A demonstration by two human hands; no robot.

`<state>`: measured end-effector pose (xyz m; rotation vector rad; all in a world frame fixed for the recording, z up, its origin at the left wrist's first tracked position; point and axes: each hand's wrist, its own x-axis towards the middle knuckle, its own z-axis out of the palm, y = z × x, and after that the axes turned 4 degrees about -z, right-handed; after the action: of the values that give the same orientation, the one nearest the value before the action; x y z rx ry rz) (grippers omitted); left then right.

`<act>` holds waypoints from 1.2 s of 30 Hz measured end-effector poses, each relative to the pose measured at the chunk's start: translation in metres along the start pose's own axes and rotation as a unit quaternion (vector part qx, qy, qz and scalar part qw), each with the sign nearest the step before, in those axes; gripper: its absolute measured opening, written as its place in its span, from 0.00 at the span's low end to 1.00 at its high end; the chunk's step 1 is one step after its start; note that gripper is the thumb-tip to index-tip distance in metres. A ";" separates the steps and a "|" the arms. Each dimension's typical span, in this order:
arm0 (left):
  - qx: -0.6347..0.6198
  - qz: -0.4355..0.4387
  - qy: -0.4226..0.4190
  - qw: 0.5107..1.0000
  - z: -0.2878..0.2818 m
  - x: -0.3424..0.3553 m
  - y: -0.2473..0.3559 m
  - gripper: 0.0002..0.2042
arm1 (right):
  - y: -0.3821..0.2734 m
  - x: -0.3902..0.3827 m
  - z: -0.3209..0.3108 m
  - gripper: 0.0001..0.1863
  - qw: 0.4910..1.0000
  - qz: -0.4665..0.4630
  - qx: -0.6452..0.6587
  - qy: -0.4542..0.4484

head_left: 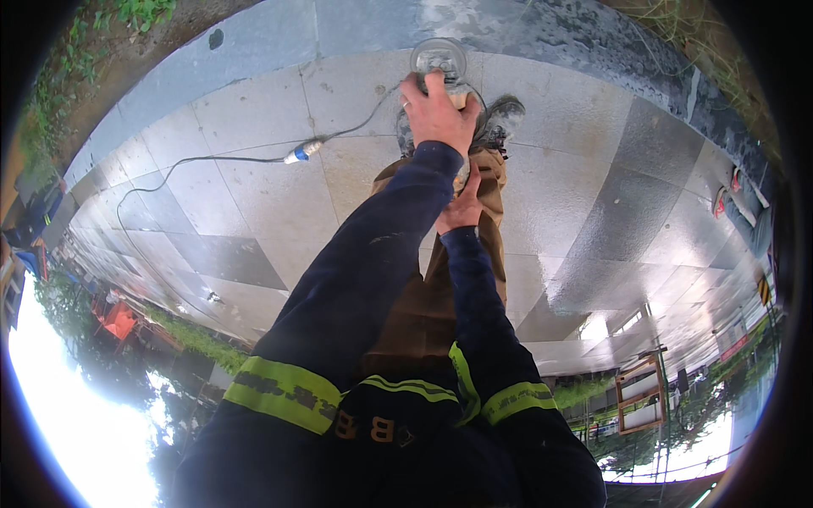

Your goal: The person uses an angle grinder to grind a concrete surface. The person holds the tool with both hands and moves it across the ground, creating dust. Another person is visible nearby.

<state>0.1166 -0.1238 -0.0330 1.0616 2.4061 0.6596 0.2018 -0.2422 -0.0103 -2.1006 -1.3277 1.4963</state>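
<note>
My left hand (436,110) reaches far forward and grips the body of an angle grinder (440,61). The grinder's round disc and guard sit over the grey stone paving (254,110). My right hand (461,207) lies lower, against my brown trouser leg (487,182). My left forearm partly hides that hand, so I cannot tell whether it holds anything. Both arms wear dark blue sleeves with yellow reflective bands. A grey shoe (502,118) stands just right of the grinder.
A thin cable (212,158) runs left from the grinder across the slabs, through a blue and white plug connector (302,152). Another person's shoes and legs (737,199) are at the right edge. The paving is wet and shiny, with grass along its border.
</note>
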 end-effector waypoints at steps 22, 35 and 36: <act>-0.002 0.028 0.006 1.000 -0.005 0.004 -0.012 0.30 | 0.004 -0.002 0.013 0.44 1.000 -0.023 0.013 -0.004; 0.016 -0.004 -0.058 0.998 0.012 -0.002 0.032 0.28 | 0.006 0.008 -0.016 0.49 0.999 0.026 -0.002 0.031; 0.014 -0.005 -0.058 0.998 0.011 0.000 0.032 0.29 | 0.006 0.010 -0.015 0.50 0.999 0.019 -0.011 0.029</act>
<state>0.1408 -0.1018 -0.0236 1.0676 2.3270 0.5461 0.2184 -0.2331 -0.0132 -2.1777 -1.2962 1.4316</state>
